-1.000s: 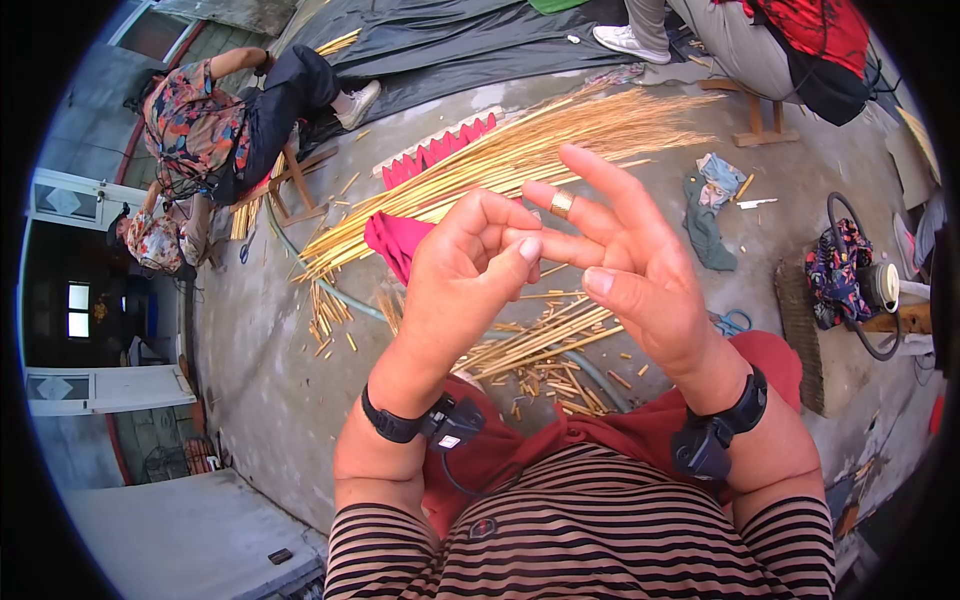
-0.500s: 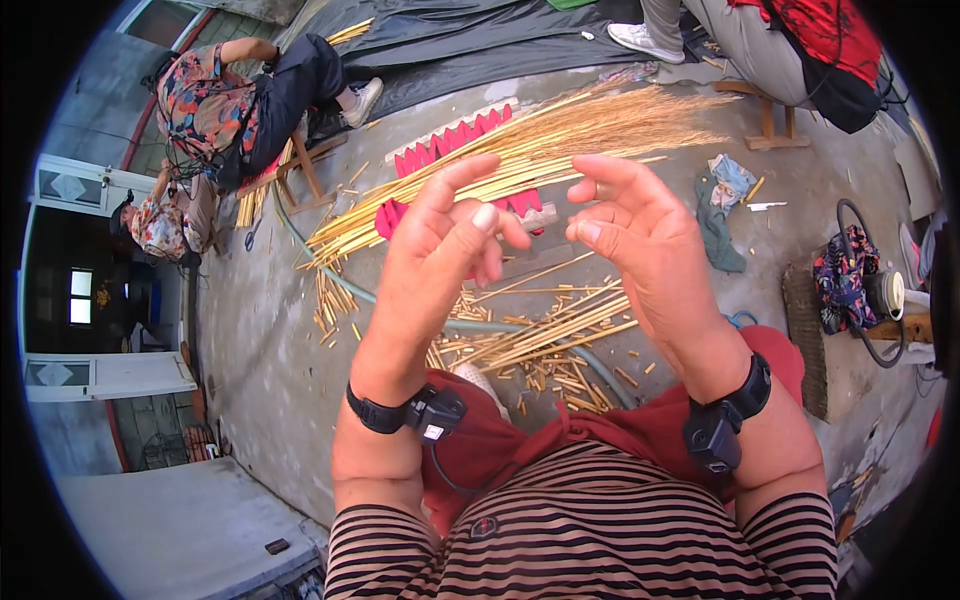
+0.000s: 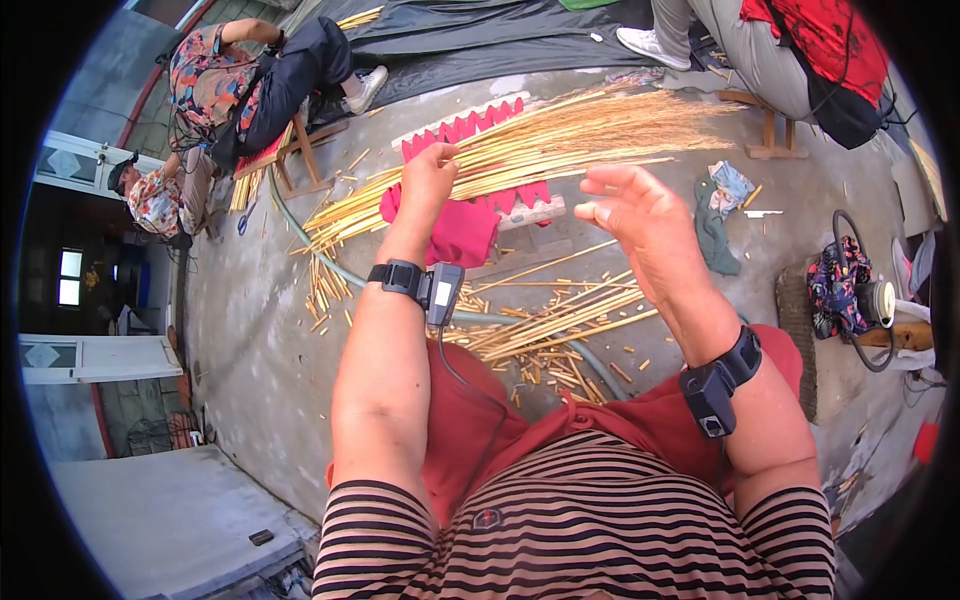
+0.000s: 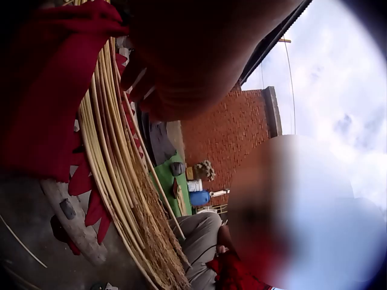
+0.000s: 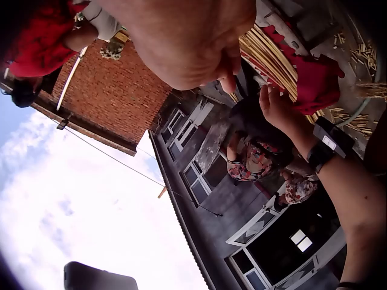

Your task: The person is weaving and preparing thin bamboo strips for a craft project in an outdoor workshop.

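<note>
Bundle of long straw-coloured stalks (image 3: 560, 150): lying across the worktop (image 3: 535, 212), bare ends projecting past its left end, feathery heads fanning out past its right. Long axis: running from near left to far right, slanting away from me. My left grip (image 3: 428, 180): the nearer one, hovering over or resting at the bundle's stem half, by the worktop's left end; fingers bending, but whether they are holding anything I cannot tell. My right grip (image 3: 645, 220): hanging apart, off the worktop's near right corner, fingers loosely curving, a gap showing before the thumb, nothing visible in it; the bundle is lying ahead of it. Red cloth (image 3: 465, 230): draping over the near left corner, just beside my left wrist. Loose stalks (image 3: 565, 325): lying on the floor, nearer me.
</note>
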Action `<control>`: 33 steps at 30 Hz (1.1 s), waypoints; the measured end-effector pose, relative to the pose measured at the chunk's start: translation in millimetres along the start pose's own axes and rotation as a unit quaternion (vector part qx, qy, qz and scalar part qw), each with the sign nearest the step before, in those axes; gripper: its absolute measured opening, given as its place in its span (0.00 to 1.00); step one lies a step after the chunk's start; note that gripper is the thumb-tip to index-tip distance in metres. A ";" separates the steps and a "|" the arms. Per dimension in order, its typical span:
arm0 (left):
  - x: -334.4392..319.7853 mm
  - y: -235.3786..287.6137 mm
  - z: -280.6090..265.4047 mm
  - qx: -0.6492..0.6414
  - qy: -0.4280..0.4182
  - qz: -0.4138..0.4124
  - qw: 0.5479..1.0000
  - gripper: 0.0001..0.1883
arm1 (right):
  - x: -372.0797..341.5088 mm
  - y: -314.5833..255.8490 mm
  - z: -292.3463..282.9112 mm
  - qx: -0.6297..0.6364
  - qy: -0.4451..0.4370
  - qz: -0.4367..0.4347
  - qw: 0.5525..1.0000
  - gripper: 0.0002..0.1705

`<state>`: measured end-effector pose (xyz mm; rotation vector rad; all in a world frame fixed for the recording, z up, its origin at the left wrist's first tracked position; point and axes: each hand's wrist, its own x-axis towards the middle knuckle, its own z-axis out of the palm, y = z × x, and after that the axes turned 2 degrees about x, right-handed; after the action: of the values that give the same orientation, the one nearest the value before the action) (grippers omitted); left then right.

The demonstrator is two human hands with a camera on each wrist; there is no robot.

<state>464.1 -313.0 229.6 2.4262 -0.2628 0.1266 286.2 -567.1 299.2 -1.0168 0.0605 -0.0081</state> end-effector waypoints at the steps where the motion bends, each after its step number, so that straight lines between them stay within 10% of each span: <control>1: 0.7 4.9 5.4 0.047 0.012 0.026 0.998 0.11 | -0.3 0.4 1.0 -0.003 -0.006 0.009 1.000 0.18; 18: 11.3 14.5 53.0 0.357 0.084 0.210 0.906 0.04 | -7.6 5.2 -2.7 0.002 -0.033 0.064 0.997 0.12; 33: 5.5 35.1 43.7 0.303 0.124 0.279 0.903 0.05 | -14.1 2.5 2.2 -0.045 -0.067 0.142 0.986 0.07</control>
<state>462.6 -368.3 219.3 2.8194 -0.9101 0.8845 272.2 -563.4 298.9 -1.0901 0.0827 0.3265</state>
